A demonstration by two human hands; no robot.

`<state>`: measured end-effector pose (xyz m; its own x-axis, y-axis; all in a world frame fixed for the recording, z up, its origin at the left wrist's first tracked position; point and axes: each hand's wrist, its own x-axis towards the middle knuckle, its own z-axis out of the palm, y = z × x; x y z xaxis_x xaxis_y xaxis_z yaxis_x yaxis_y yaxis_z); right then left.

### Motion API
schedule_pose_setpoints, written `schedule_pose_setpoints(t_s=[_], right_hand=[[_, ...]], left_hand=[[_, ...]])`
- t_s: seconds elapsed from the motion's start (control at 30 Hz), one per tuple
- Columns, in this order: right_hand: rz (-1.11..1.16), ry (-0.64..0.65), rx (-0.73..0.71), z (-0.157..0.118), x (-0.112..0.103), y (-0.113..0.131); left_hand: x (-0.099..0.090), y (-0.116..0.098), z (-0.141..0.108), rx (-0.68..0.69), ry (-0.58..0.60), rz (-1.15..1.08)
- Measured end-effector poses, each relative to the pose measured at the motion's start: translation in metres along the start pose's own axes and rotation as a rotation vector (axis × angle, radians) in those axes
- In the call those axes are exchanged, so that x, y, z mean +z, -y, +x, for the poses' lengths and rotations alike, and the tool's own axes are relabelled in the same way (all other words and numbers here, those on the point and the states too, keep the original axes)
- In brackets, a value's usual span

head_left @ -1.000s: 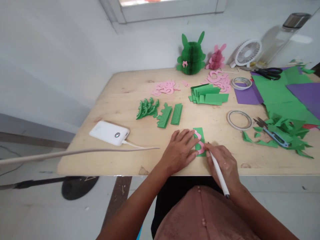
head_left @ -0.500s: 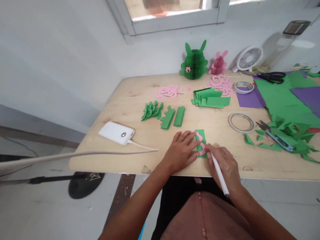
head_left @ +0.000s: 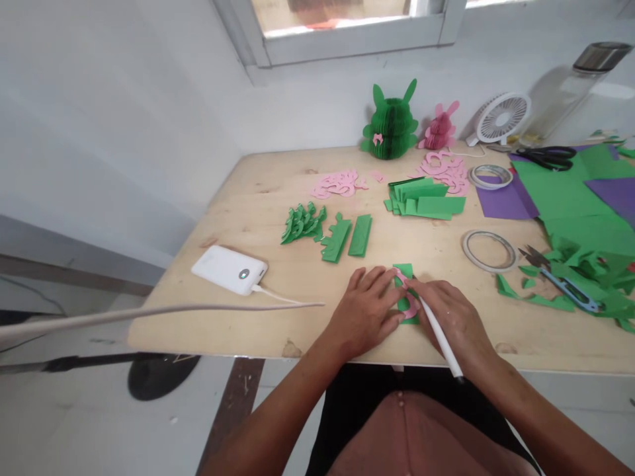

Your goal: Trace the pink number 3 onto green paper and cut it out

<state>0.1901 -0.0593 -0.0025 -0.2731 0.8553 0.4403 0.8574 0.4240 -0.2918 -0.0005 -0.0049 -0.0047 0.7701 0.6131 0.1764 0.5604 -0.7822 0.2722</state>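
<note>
My left hand lies flat on the tabletop, fingers stretched out over a pink paper cutout. Under the cutout is a small green paper rectangle, partly covered by both hands. My right hand grips a white pen, its fingers at the upper part of the pink shape. The pen's tip is hidden behind the fingers. Just beyond my left hand are a green folded strip, a notched green folded piece and a bunch of curled green cutouts.
A white power bank with a cable sits at left. Farther back are stacked green strips, pink cutouts and a green paper rabbit. At right are tape rolls, blue-handled scissors, green scraps and black scissors.
My right hand and pen have shifted from the lower part of the pink cutout to its upper part. My left hand still holds the paper flat. The view has shifted slightly.
</note>
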Motion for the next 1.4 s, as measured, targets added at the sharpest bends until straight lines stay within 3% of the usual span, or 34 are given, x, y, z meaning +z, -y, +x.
schedule_pose_setpoints(t_s=[0.4,0.77,1.4], right_hand=[[-0.057,0.018,-0.073,-0.0074,0.0031,-0.0008],[-0.057,0.006,-0.055,-0.0076,0.0054,-0.002],[-0.075,0.02,-0.056,-0.0066,0.0053,-0.0013]], left_hand=[[-0.0002,0.002,-0.0003,0.002,0.003,-0.005],[0.0022,0.001,0.0003,-0.053,-0.026,-0.102],[0.0014,0.0011,-0.0006,-0.012,-0.002,-0.007]])
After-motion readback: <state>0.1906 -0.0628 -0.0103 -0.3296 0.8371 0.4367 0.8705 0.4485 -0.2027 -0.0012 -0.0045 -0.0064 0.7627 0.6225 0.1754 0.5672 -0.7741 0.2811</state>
